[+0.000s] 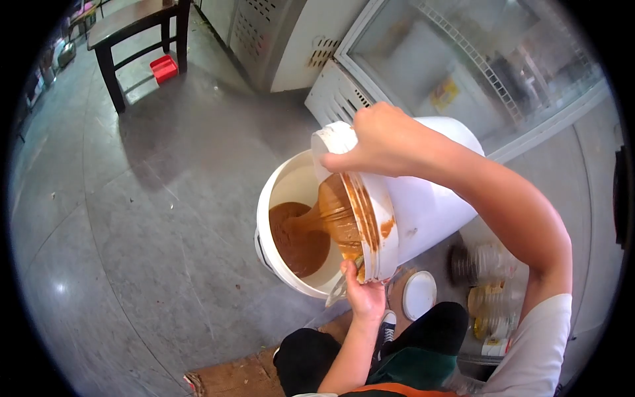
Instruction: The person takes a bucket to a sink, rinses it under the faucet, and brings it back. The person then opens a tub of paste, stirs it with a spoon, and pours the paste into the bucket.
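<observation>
A white bucket (430,198) lies tilted on its side, its mouth over a second, upright white bucket (263,205). Thick brown paste (339,215) slides out of the tilted one and runs into the brown pool (297,248) below. My right hand (380,139) is closed over the upper rim, with a pale, translucent cup-like piece (324,149) beside its fingers. At the lower rim, my left hand (365,294) is closed round the bucket's edge, thumb up. A thin greyish piece by that thumb cannot be made out. Brown smears mark the tilted rim.
A round white lid (419,295) lies on the floor near my shoe (387,326). Several clear plastic jars (493,264) stand to the right. Behind is a glass-fronted cabinet (456,59). A dark wooden stool (132,26) and a red tray (164,68) are at upper left.
</observation>
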{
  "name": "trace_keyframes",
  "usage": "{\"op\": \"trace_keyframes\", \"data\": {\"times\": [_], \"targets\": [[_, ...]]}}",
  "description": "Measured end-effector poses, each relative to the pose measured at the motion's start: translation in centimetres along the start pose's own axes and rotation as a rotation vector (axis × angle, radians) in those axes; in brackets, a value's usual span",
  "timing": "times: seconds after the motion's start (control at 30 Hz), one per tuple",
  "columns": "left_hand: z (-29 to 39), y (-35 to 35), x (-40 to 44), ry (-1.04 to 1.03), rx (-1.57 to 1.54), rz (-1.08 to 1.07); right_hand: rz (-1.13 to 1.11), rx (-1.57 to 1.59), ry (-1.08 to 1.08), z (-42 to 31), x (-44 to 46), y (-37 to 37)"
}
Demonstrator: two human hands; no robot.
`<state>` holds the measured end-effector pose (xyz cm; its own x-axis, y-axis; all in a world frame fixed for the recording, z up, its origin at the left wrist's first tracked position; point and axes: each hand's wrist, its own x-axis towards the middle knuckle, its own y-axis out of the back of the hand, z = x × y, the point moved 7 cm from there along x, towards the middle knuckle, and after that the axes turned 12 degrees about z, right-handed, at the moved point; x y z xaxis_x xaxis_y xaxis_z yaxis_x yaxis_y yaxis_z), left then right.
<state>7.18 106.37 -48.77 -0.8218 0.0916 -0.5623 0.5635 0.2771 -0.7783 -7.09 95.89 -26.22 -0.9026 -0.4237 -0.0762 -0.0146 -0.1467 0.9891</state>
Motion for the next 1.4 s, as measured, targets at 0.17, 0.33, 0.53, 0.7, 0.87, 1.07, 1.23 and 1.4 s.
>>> {"op": "trace_keyframes", "data": {"times": [0.17, 0.33, 0.53, 0.7, 0.87, 1.07, 1.23, 1.4], "targets": [[-0.5, -1.4, -1.1, -0.07, 0.183, -0.07, 0.018, 0.103, -0.071, 2.9, -2.3, 1.5], [-1.2, -0.8, -1.3, -0.109, 0.293, -0.161, 0.111, 0.141, -0.149, 5.4, -4.7, 2.9], [-2.0, -1.1, -1.6, -0.191, 0.367, -0.151, 0.198, 0.09, -0.183, 9.5, -7.8, 4.5], [-3.5, -2.9, -2.5, -0.284, 0.634, -0.228, 0.196, 0.316, -0.39, 16.0, -11.1, 4.4], [-4.5, -4.3, -4.1, -0.367, 0.85, -0.204, 0.297, 0.738, -0.428, 21.5, -14.0, 1.2], [-5.0, -4.7, -3.6, -0.573, 1.085, -0.282, 0.429, 0.961, -0.578, 25.3, -16.5, -0.8], [-4.5, -5.4, -4.3, -0.361, 1.067, -0.485, 0.419, 1.024, -0.632, 26.0, -16.7, -1.7], [0.1, -4.8, -5.7, -0.086, 1.368, -0.409, 0.385, 1.088, -0.654, 26.2, -17.0, -2.0]]}}
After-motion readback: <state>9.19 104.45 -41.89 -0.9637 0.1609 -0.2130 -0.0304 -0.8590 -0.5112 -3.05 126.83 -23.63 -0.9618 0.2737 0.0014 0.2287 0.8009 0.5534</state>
